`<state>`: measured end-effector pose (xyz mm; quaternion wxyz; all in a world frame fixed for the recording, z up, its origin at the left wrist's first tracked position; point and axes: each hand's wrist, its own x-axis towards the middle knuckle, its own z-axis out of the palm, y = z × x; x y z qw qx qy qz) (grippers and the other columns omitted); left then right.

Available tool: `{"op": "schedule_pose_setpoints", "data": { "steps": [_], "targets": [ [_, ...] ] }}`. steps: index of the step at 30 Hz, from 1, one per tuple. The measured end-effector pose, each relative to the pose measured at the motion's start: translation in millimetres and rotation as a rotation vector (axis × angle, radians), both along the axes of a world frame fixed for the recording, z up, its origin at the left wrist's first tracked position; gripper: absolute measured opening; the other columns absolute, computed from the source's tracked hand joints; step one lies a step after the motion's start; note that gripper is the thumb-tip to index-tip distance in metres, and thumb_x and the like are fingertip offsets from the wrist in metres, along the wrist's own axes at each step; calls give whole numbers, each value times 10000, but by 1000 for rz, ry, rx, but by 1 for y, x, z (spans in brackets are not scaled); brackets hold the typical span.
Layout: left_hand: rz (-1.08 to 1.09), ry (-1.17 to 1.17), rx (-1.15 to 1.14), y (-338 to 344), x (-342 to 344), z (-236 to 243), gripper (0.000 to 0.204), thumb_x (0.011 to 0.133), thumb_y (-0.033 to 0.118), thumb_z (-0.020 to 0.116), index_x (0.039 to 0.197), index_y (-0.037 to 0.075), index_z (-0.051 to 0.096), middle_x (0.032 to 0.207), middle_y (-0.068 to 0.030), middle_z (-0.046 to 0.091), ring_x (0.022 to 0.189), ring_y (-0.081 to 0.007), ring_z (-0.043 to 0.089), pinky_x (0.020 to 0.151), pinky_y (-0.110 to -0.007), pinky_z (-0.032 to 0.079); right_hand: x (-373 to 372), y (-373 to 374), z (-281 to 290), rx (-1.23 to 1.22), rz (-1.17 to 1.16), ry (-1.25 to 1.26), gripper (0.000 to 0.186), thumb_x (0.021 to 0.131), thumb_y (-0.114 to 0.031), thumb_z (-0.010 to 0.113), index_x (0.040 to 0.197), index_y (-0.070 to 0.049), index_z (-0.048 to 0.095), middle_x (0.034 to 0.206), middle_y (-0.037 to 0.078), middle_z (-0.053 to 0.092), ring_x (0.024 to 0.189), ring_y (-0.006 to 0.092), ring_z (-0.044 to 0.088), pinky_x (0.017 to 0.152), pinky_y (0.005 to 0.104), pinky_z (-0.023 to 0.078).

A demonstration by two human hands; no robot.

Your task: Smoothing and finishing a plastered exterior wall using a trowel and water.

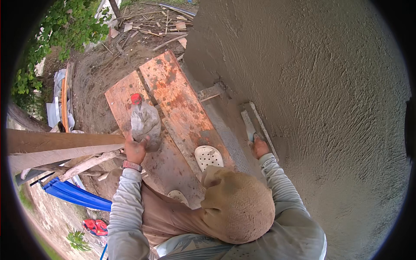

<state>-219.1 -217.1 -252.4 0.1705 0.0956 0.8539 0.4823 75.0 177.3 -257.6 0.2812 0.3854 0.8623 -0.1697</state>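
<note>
My left hand (135, 151) is closed round the lower end of a cloudy, mud-smeared plastic bottle (145, 122). Its red cap (136, 99) points away from me, over the planks. On the right, my right hand (259, 147) grips the handle of a plastering float (263, 130), whose long thin edge lies along the wall. Wet grey plaster (329, 95) covers that wall, with rough, streaky texture over much of it and a smoother patch around the float. My fingers partly hide the float's handle.
Mortar-spattered planks (173, 93) form a platform under me, a white clog (208, 157) standing on them. At the left a wooden beam (65, 145) juts in, above a blue corrugated sheet (78, 193). Scrap wood (160, 24) litters the ground beyond; leafy branches (65, 30) hang at far left.
</note>
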Motion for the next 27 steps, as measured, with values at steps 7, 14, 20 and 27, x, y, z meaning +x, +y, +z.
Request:
{"op": "schedule_pose_setpoints", "data": {
  "steps": [7, 14, 20, 27],
  "targets": [
    [47, -100, 247, 43, 11, 28, 436, 735, -9, 668, 1154, -10, 545, 1024, -109, 649, 954, -197, 608, 856, -322, 463, -179, 20, 20, 61, 122, 278, 486, 873, -285, 586, 1172, 86, 488, 1066, 290, 590, 1029, 422, 563, 884, 455, 452],
    [128, -60, 237, 77, 13, 49, 434, 735, 2, 676, 1148, -5, 541, 1033, -140, 649, 961, -230, 623, 856, -333, 467, -363, 38, 44, 107, 149, 430, 488, 867, -349, 596, 1078, 88, 552, 1085, 294, 582, 1073, 417, 537, 914, 443, 432],
    [121, -97, 230, 90, 5, 59, 461, 730, 32, 685, 1165, 2, 532, 1036, -167, 651, 974, -282, 626, 861, -348, 466, -457, 50, 70, 196, 218, 484, 454, 869, -389, 588, 1014, 40, 624, 1030, 261, 619, 1017, 403, 576, 868, 437, 459],
    [-108, -341, -287, 62, -39, 35, 404, 698, 170, 642, 1048, -29, 610, 999, -254, 639, 981, -406, 603, 867, -413, 467, -340, -18, 30, -152, 225, 428, 478, 910, -366, 515, 1130, 57, 555, 1119, 303, 561, 1074, 433, 530, 910, 455, 424]
  ]
}}
